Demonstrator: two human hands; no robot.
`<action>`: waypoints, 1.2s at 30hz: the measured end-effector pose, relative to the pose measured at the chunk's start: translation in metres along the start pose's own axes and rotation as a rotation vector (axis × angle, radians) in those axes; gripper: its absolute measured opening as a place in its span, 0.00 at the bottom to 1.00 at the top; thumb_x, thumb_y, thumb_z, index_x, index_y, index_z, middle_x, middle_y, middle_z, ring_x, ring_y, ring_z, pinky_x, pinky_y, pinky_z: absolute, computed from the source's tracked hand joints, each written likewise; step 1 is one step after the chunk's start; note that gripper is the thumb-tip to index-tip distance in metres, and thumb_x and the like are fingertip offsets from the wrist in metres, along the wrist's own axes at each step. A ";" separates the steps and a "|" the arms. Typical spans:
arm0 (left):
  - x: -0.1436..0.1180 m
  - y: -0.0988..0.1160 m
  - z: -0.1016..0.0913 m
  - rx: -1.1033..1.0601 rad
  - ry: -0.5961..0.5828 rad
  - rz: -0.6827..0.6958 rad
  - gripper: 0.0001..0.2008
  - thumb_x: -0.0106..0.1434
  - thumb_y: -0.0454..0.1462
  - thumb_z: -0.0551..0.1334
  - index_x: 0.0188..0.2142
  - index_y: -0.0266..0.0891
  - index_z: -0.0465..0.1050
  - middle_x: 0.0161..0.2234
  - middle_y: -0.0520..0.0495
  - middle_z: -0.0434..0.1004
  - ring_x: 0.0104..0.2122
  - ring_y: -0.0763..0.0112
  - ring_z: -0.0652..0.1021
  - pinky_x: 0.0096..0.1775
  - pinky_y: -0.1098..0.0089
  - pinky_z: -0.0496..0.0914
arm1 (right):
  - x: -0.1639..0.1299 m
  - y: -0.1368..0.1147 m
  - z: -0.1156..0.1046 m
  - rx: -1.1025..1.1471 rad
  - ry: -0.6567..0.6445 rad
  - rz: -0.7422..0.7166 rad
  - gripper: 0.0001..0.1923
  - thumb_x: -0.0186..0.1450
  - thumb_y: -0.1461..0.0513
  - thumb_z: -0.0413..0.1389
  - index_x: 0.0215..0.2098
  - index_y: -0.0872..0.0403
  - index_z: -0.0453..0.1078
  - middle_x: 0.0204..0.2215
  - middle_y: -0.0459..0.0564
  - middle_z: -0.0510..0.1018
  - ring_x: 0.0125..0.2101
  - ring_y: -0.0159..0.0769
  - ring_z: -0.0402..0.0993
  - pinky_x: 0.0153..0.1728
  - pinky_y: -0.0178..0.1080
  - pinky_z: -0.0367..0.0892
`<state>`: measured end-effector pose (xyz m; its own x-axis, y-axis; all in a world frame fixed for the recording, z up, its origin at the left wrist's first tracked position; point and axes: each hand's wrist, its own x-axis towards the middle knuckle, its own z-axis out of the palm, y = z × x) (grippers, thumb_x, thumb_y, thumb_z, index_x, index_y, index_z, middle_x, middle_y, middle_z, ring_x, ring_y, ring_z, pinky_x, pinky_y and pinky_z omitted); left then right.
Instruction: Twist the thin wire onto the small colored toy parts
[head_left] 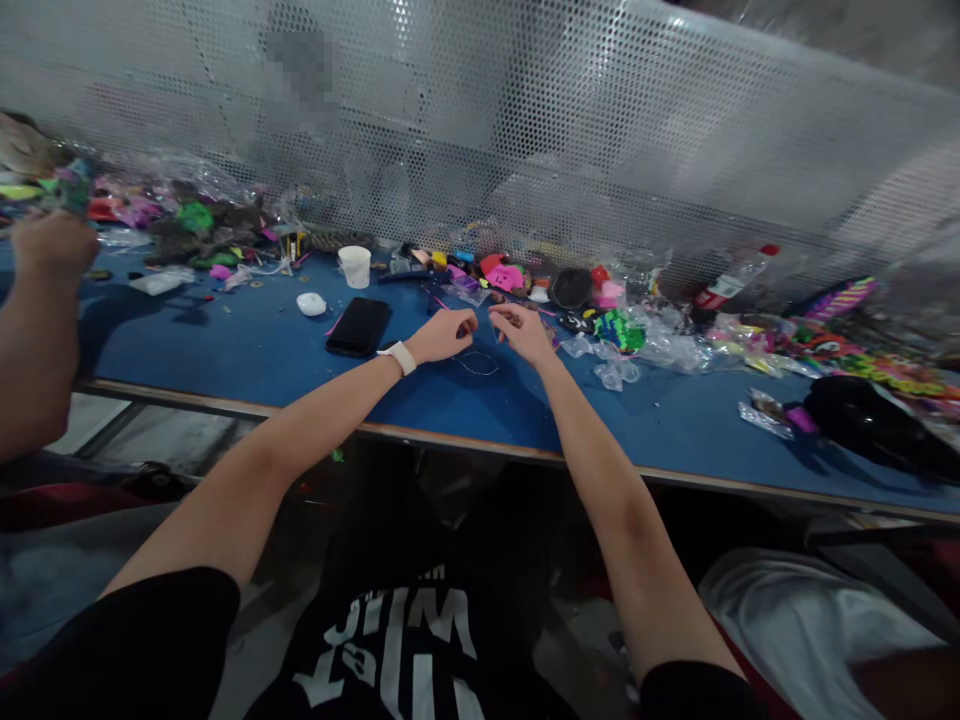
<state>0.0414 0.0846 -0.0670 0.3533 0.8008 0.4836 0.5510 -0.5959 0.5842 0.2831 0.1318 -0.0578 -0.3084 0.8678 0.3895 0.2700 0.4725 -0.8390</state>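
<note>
Black shirt with white lettering (390, 650) fills the bottom of the frame, and both bare forearms reach up from it to the middle of the blue desk (247, 350). Left hand (444, 336), with a white wristband (398, 357), and right hand (525, 333) sit close together, fingertips pinched; each grip looks nearly closed on an end of a thin thread (477, 362), whose loop lies on the desk just below the hands. Whether the fingers truly clamp it is too small to tell. A black phone (358, 326) lies just left of the left hand, a white cup (355, 266) above it. Clear plastic bags (611, 365) and bright toy parts (504, 276) crowd the right. At the far left edge another person's arm (37, 330) works. The thread could slip from the pinch or snag on the nearby clutter, I judge.
</note>
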 end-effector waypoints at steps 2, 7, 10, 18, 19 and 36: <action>0.000 0.000 0.000 0.001 -0.050 0.033 0.08 0.66 0.29 0.68 0.43 0.42 0.81 0.40 0.44 0.89 0.40 0.57 0.87 0.50 0.59 0.80 | -0.004 -0.009 0.007 0.014 -0.070 -0.051 0.29 0.65 0.37 0.74 0.50 0.50 0.89 0.37 0.50 0.89 0.26 0.37 0.78 0.33 0.44 0.77; -0.001 0.002 0.000 0.013 -0.089 0.087 0.09 0.66 0.29 0.67 0.43 0.41 0.83 0.39 0.44 0.88 0.38 0.58 0.85 0.48 0.59 0.79 | -0.010 -0.026 0.019 0.018 -0.081 -0.134 0.26 0.67 0.36 0.73 0.43 0.48 0.88 0.44 0.55 0.91 0.30 0.42 0.80 0.36 0.48 0.77; -0.001 0.001 -0.001 0.014 -0.088 0.094 0.10 0.67 0.29 0.68 0.45 0.42 0.85 0.39 0.45 0.88 0.37 0.59 0.85 0.49 0.60 0.79 | -0.008 -0.028 0.018 0.025 -0.050 -0.134 0.27 0.67 0.35 0.72 0.41 0.47 0.86 0.40 0.52 0.89 0.28 0.40 0.78 0.37 0.48 0.77; -0.001 -0.007 0.000 0.206 -0.217 0.038 0.06 0.67 0.41 0.76 0.40 0.42 0.85 0.42 0.39 0.87 0.40 0.53 0.85 0.49 0.57 0.80 | 0.001 -0.013 0.007 0.062 0.092 -0.053 0.23 0.69 0.40 0.73 0.48 0.48 0.85 0.36 0.49 0.86 0.26 0.36 0.76 0.31 0.43 0.76; -0.001 -0.007 0.001 0.197 -0.231 0.034 0.06 0.67 0.40 0.76 0.40 0.42 0.85 0.42 0.39 0.87 0.40 0.54 0.85 0.49 0.57 0.80 | 0.001 -0.011 0.006 0.054 0.092 -0.049 0.23 0.69 0.41 0.74 0.49 0.49 0.86 0.36 0.49 0.86 0.26 0.36 0.76 0.32 0.43 0.77; 0.001 0.007 0.005 -0.572 0.020 -0.321 0.11 0.81 0.40 0.72 0.45 0.43 0.71 0.36 0.46 0.86 0.29 0.63 0.88 0.33 0.64 0.83 | 0.000 -0.008 0.008 -0.117 -0.059 -0.226 0.29 0.66 0.36 0.73 0.47 0.49 0.89 0.38 0.53 0.92 0.38 0.49 0.86 0.47 0.52 0.81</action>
<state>0.0492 0.0814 -0.0653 0.2212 0.9463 0.2357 0.1360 -0.2693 0.9534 0.2736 0.1264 -0.0542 -0.4243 0.7295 0.5365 0.2905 0.6708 -0.6824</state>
